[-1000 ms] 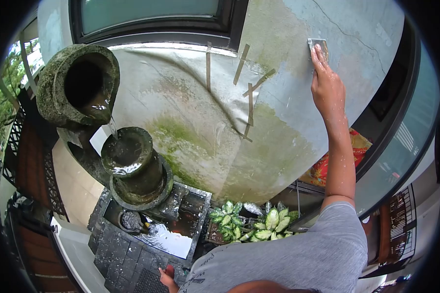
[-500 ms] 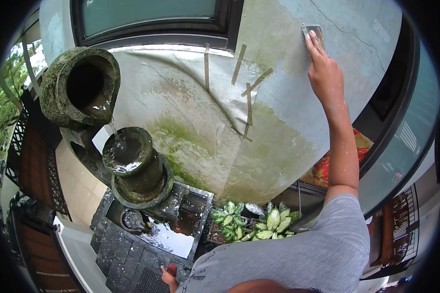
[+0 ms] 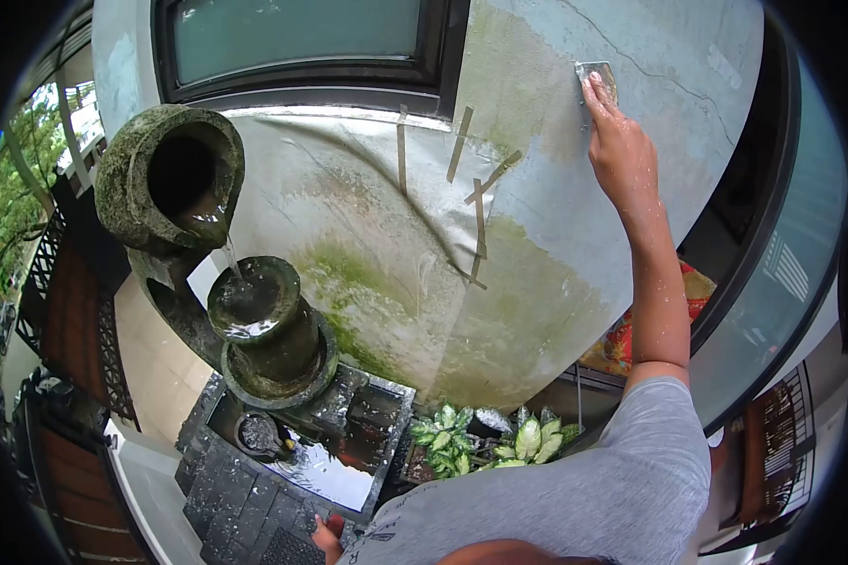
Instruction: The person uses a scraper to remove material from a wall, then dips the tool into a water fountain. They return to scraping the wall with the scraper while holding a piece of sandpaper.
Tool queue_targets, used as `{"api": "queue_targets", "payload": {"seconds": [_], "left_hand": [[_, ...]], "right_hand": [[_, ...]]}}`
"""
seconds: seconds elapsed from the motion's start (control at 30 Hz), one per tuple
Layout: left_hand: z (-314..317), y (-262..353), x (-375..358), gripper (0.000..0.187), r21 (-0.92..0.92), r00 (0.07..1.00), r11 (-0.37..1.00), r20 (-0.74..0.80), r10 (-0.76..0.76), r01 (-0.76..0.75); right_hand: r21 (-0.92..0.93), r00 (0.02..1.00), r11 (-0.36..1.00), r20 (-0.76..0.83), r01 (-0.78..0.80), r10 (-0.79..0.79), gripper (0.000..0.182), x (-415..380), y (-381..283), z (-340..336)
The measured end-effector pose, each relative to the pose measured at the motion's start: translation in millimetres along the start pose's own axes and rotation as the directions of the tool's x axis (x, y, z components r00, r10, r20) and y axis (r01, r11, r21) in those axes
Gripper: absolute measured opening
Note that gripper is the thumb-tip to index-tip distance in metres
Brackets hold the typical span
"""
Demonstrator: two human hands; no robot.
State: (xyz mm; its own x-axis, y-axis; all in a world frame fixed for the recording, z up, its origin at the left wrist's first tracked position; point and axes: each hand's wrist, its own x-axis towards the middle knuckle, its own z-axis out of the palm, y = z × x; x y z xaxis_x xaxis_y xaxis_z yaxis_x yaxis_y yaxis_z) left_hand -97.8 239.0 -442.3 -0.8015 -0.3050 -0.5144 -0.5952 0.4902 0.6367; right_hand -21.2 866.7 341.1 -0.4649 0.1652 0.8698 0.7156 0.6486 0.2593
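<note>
My right hand [image 3: 622,155] reaches up the wall, its fingers closed on a thin flat scraper [image 3: 597,75]. The blade lies against the painted wall [image 3: 546,188], left of a long crack [image 3: 645,71]. Pale specks dot my right hand and forearm. Down at the lower edge, my left hand [image 3: 327,539] is only partly in view. Its fingers look curled beside a small red patch [image 3: 335,523], which I cannot make out.
A mossy stone fountain [image 3: 283,339] pours water on the left into a dark basin [image 3: 396,414]. Leafy plants [image 3: 528,438] stand below the wall. Brown tape strips [image 3: 481,217] hold a plastic sheet [image 3: 349,160] under a window [image 3: 297,42]. A glass door [image 3: 773,254] is at right.
My view has tilted up slightly, so the wall and fountain sit lower in the picture. The scraper stays against nearly the same patch of wall.
</note>
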Motion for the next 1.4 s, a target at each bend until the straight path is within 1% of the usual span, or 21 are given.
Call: {"api": "queue_targets", "payload": {"seconds": [0.03, 0.1, 0.13, 0.2, 0.23, 0.3, 0.33, 0.37, 0.4, 0.53, 0.7, 0.77, 0.83, 0.93, 1.0, 1.07, 1.1, 1.17, 1.27, 1.33, 1.4], "left_hand": [[1.6, -0.7, 1.5, 0.076, -0.005, 1.000, 1.000, -0.001, -0.002, 0.002], [0.1, -1.6, 3.8, 0.074, 0.184, 0.962, 0.947, -0.012, 0.272, -0.265], [0.7, 2.9, 1.9, 0.074, 0.174, 0.963, 0.950, -0.020, 0.267, -0.260], [3.1, 5.3, -4.4, 0.073, -0.153, 0.992, 0.980, -0.020, 0.127, -0.128], [4.7, 4.9, -7.0, 0.073, -0.155, 0.992, 0.980, -0.019, 0.124, -0.125], [-5.2, -1.6, -8.5, 0.073, -0.020, 0.990, 0.990, 0.010, 0.141, -0.141], [-6.9, -5.2, -5.6, 0.073, -0.016, 0.989, 0.989, 0.017, 0.147, -0.147], [-7.8, -9.8, -4.2, 0.074, 0.016, 0.997, 0.997, 0.012, 0.082, -0.082], [-9.7, -13.0, -4.7, 0.074, 0.049, 1.000, 0.999, 0.002, 0.014, -0.014], [-16.1, -14.2, -10.0, 0.075, -0.095, 1.000, 0.995, -0.016, 0.024, -0.026], [-25.9, -20.7, -5.4, 0.078, -0.041, 1.000, 0.999, -0.027, 0.011, -0.012], [-25.5, -26.1, -9.0, 0.078, -0.004, 1.000, 1.000, -0.006, -0.013, 0.013], [-29.3, -36.3, -12.3, 0.079, 0.031, 0.999, 0.998, 0.006, -0.046, 0.046], [-31.6, -26.9, -10.6, 0.076, -0.017, 0.998, 1.000, -0.063, 0.016, -0.017], [-33.6, -25.2, -11.8, 0.076, -0.038, 0.997, 0.998, -0.059, 0.043, -0.045], [-38.7, -23.3, -11.6, 0.076, -0.037, 0.995, 0.995, -0.045, 0.088, -0.090], [-41.2, -23.8, -12.3, 0.076, 0.010, 0.996, 0.996, -0.029, 0.089, -0.089], [-35.7, -20.3, -12.9, 0.076, 0.059, 0.995, 0.994, -0.004, 0.097, -0.096], [-36.9, -20.9, -10.0, 0.079, 0.081, 0.999, 0.996, -0.012, 0.040, -0.039], [-42.0, -18.6, -5.6, 0.074, 0.090, 0.987, 0.983, 0.029, 0.160, -0.162], [-43.9, -18.2, -9.2, 0.073, 0.061, 0.984, 0.983, 0.015, 0.175, -0.176]], "right_hand": [[-0.002, 0.999, 1.000, 0.031, -0.028, 0.028, 0.060, -3.4, -1.7, -1.5], [0.006, 0.997, 0.999, 0.058, -0.050, 0.049, 0.060, -15.1, -5.9, -1.5], [0.013, 0.997, 0.999, 0.064, -0.053, 0.052, 0.058, -23.4, -2.7, 0.5], [0.018, 0.996, 0.999, 0.070, -0.050, 0.049, 0.057, -20.6, -5.7, 0.3], [0.018, 0.994, 0.998, 0.088, -0.063, 0.062, 0.057, -12.8, -8.3, -1.8], [0.001, 0.988, 0.996, 0.124, -0.093, 0.092, 0.057, -2.7, -7.9, -2.6], [-0.007, 0.997, 0.999, 0.056, -0.044, 0.044, 0.058, 12.4, -8.3, 1.1], [-0.017, 1.000, 1.000, -0.012, 0.008, -0.009, 0.060, 20.1, -7.1, 1.6], [-0.023, 1.000, 1.000, -0.008, 0.008, -0.008, 0.060, 18.2, -5.0, -0.8], [-0.034, 0.999, 0.999, 0.033, -0.012, 0.013, 0.059, 0.1, -6.0, -5.3], [-0.008, 0.998, 0.999, 0.042, -0.052, 0.052, 0.057, 4.4, -2.0, 1.1], [0.005, 1.000, 1.000, -0.025, 0.011, -0.011, 0.060, 19.2, -0.6, 1.9], [-0.001, 1.000, 1.000, -0.004, 0.002, -0.002, 0.060, 14.2, 2.6, 2.5], [0.003, 0.999, 1.000, 0.031, -0.030, 0.030, 0.059, 0.4, 0.5, -2.1], [0.006, 0.997, 0.999, 0.061, -0.050, 0.049, 0.058, 2.4, -2.3, -1.6], [0.021, 1.000, 1.000, -0.015, 0.006, -0.006, 0.058, 13.6, 3.5, 4.5], [0.012, 1.000, 1.000, -0.003, -0.004, 0.004, 0.058, 20.6, 5.3, 7.7], [0.003, 0.990, 0.997, -0.122, 0.077, -0.076, 0.060, 39.8, 4.1, 10.3], [0.023, 0.995, 0.999, -0.083, 0.048, -0.046, 0.062, 29.1, 2.4, 6.7], [0.049, 1.000, 0.999, -0.002, 0.009, -0.009, 0.061, -7.8, 0.8, 8.7], [0.072, 0.989, 0.995, 0.131, -0.073, 0.064, 0.061, -58.5, -4.7, 8.1]]}}
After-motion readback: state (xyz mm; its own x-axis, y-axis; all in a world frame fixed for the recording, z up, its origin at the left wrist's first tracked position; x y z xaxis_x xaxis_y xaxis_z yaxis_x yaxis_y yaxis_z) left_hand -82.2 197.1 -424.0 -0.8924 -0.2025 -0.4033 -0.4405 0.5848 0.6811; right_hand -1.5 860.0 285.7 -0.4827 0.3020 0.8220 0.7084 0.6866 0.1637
